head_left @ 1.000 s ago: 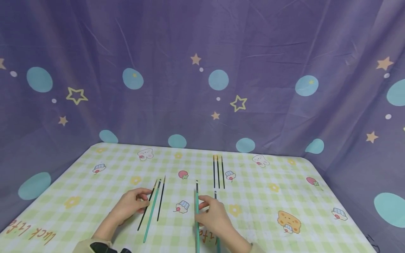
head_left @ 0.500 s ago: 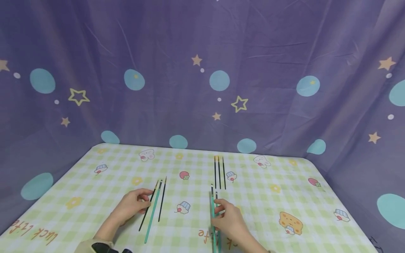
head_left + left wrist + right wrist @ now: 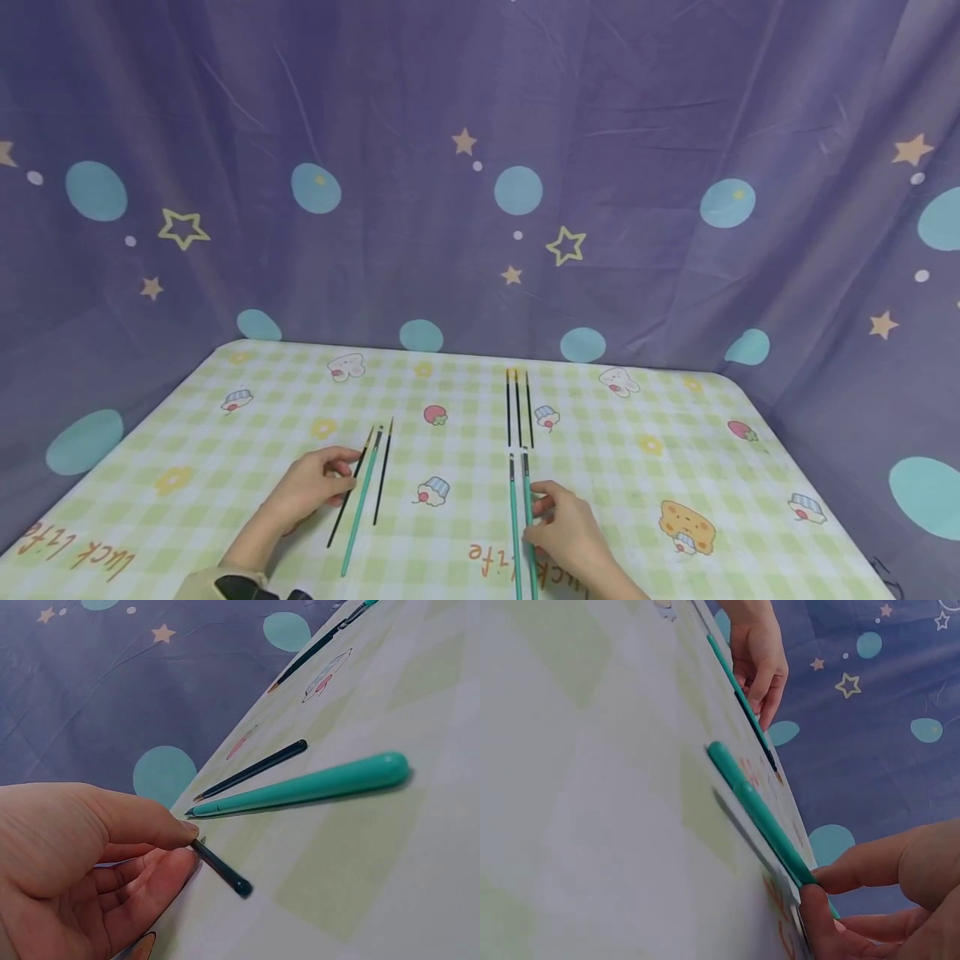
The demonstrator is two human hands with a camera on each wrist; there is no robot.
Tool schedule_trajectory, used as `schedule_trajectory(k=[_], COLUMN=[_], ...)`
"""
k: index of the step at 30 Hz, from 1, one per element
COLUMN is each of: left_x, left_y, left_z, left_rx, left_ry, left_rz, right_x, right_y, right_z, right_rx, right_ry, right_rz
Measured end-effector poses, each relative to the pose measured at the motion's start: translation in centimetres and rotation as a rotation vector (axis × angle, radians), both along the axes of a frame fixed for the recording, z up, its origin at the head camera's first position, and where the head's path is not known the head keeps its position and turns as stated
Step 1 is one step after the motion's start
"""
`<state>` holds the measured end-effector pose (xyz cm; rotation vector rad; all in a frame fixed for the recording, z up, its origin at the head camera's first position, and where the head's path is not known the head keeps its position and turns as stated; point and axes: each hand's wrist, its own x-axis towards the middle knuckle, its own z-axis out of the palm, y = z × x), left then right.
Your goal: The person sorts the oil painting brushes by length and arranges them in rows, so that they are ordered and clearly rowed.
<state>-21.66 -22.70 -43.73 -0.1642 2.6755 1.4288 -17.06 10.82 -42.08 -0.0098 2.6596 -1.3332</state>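
In the head view my left hand [image 3: 311, 483] pinches a thin black paintbrush [image 3: 335, 529] between thumb and finger; the handle's end [image 3: 223, 869] sticks out past the fingertips in the left wrist view. Just right of it lie a teal paintbrush [image 3: 360, 517] and another black paintbrush [image 3: 383, 475], bristles pointing away. My right hand [image 3: 570, 529] pinches a second teal paintbrush [image 3: 527, 479] by its handle, close over the cloth. Alongside on its left, nearly parallel, is a third teal paintbrush [image 3: 514, 517]. The right wrist view shows thumb and finger meeting on the teal handle [image 3: 765, 821].
Three black paintbrushes [image 3: 519, 417] lie in a row beyond the teal pair, two with yellowish bristles. A green-checked tablecloth [image 3: 637, 483] with printed cartoons covers the table. Behind the table's far edge hangs a purple curtain [image 3: 420, 250] with stars and dots.
My right hand has carried its teal paintbrush rightward, across the other teal paintbrush to that one's right side. My left hand keeps its pinch on the black paintbrush in the same place.
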Motion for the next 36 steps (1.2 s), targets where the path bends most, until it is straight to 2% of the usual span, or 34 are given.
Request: schedule_trajectory(k=[25,36], left_x=[0.07,0.13], left_y=[-0.01,0.05], left_z=[0.04,0.06], left_rx=[0.02,0.025], left_ry=[0.001,0.004], left_rz=[-0.004,-0.003], right_x=[0.04,-0.16], right_y=[-0.06,-0.15], right_z=[-0.6,-0.57], right_rx=[0.035,0.037], right_ry=[0.042,0.01], right_rz=[0.001,-0.032])
